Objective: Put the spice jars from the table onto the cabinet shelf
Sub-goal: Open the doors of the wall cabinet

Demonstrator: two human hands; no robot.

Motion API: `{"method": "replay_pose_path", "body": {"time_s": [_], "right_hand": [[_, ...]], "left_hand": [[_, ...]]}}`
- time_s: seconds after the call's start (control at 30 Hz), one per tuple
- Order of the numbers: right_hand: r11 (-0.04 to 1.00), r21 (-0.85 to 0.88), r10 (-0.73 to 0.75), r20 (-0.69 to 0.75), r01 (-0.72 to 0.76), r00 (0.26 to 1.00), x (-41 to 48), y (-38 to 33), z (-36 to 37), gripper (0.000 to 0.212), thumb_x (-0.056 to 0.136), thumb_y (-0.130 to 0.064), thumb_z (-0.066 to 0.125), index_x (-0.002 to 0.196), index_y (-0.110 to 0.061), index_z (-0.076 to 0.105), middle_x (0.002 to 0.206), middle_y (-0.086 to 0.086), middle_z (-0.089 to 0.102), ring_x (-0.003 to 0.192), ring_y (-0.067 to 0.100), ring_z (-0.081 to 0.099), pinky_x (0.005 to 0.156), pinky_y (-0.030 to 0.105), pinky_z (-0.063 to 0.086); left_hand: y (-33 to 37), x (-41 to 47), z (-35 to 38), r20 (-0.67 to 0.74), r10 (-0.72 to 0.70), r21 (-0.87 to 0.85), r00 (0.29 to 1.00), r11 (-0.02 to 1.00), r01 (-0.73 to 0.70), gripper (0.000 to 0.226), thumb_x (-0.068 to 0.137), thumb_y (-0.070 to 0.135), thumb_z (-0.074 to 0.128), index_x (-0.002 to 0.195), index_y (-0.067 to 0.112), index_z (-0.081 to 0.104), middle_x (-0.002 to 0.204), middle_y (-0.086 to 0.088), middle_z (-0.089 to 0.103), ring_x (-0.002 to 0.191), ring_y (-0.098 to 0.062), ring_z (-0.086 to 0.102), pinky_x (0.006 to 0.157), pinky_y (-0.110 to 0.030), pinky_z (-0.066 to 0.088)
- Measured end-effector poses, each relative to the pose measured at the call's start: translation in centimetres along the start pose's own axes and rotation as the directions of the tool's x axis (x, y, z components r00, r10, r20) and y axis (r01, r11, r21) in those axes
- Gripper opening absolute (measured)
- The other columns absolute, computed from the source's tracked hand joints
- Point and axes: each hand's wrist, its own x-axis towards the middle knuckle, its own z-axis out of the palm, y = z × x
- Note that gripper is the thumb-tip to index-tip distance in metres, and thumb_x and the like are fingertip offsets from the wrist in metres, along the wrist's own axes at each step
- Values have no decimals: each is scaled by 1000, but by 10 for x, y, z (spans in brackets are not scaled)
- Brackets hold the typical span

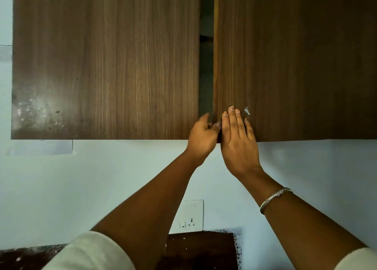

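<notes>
- Cabinet (pixel 142 8), wood-grained and two-doored, hung on a pale wall (pixel 102 177) and filling the whole upper part of the view.
- Left door (pixel 106 75) of the cabinet shut flat, with whitish scuffs (pixel 34 110) near its lower outer corner.
- Right door (pixel 295 55) standing slightly ajar, its paler free edge turned outward and a small white chip (pixel 246 111) low on its face.
- Between the two doors, a narrow dark gap (pixel 206 75), crossed higher up by a darker band (pixel 206 38) (perhaps a shelf edge, too dim to tell).
- Whereabouts of the spice jars: impossible to tell from this view.
- Left hand (pixel 202 136) at the foot of the gap, overlapping the cabinet's bottom edge. Fingers (pixel 216 124) curled together, seemingly round the free lower edge of the right door. Thumb raised in front of the gap, somewhat blurred.
- Right hand (pixel 238 145) laid flat against the right door's lower inner corner, just beside the left hand. Fingers (pixel 234 122) straight, pressed together and pointing up the door, holding nothing.
- Silver bracelet (pixel 275 197) round the right wrist, below the cabinet.
- Cream sleeves (pixel 89 251) on both forearms, well below the cabinet.
- White socket plate (pixel 190 215) on the wall under the cabinet's gap, seen between the two forearms.
- Dark speckled surface (pixel 200 249) lower down, farthest below the cabinet.
</notes>
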Motion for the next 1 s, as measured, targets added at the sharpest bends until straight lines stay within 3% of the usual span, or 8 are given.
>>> {"method": "replay_pose_path", "body": {"time_s": [0.1, 0.27, 0.43, 0.53, 0.6, 0.7, 0.83, 1.0], "right_hand": [[997, 65, 33, -44, -30, 998, -5, 11, -24, 82, 72, -23, 75, 137, 0, 31, 139, 22, 47, 127, 39, 46, 102, 45, 33], [984, 141, 123, -103, -108, 987, -18, 33, -64, 69, 77, -19, 68, 135, 5, 39, 137, 23, 49, 125, 39, 48, 101, 44, 28], [973, 129, 198, -58, -189, 979, -36, 66, -103, 81, 66, -16, 84, 131, 9, 43, 130, 26, 55, 115, 38, 58, 92, 42, 45], [973, 107, 212, -54, -205, 976, -47, 90, -132, 81, 62, -22, 87, 127, 9, 49, 113, 23, 66, 87, 35, 71, 64, 37, 58], [965, 142, 231, -67, -220, 971, -53, 107, -147, 75, 66, -24, 83, 126, 8, 51, 94, 18, 73, 61, 27, 71, 48, 28, 55], [949, 201, 261, -75, -242, 962, -64, 136, -167, 69, 71, -30, 74, 127, 5, 52, 68, 8, 71, 40, 15, 58, 42, 17, 45], [912, 264, 336, -38, -315, 941, -81, 171, -186, 71, 71, -29, 74, 130, 2, 50, 66, 8, 71, 42, 19, 61, 46, 22, 50], [851, 341, 420, 12, -399, 907, -101, 228, -210, 65, 76, -23, 74, 131, 1, 49, 82, 15, 73, 59, 30, 69, 59, 29, 53]], "left_hand": [[14, -16, 10, -4, 38, -20, 999, 999, -38, 30, 97, 16, 48, 124, 8, 56, 118, -9, 64, 107, -26, 63, 92, -36, 53], [36, -41, 35, -45, 110, -114, 993, 987, -114, 26, 90, 17, 59, 114, 9, 63, 98, -9, 70, 90, -24, 68, 84, -38, 57], [59, -68, 71, -65, 182, -220, 981, 956, -192, 10, 86, 22, 64, 94, 17, 64, 76, -3, 67, 79, -25, 68, 77, -36, 59], [75, -79, 93, -101, 236, -135, 966, 959, -248, 15, 89, 29, 59, 85, 17, 65, 72, 2, 65, 73, -20, 67, 73, -38, 60], [87, -84, 108, -96, 283, -51, 954, 956, -289, 19, 89, 30, 60, 83, 14, 67, 71, -2, 66, 69, -20, 66, 69, -40, 60], [110, -92, 132, -59, 344, 87, 937, 937, -339, 21, 87, 33, 63, 88, 13, 68, 73, -2, 67, 67, -17, 66, 68, -35, 60], [132, -108, 169, -42, 390, 147, 920, 913, -380, 26, 86, 33, 64, 95, 10, 69, 74, -1, 67, 67, -15, 67, 69, -32, 60], [155, -124, 239, -82, 415, 156, 906, 903, -400, 31, 86, 36, 63, 104, 11, 68, 82, -5, 73, 71, -16, 69, 73, -33, 59]]}}
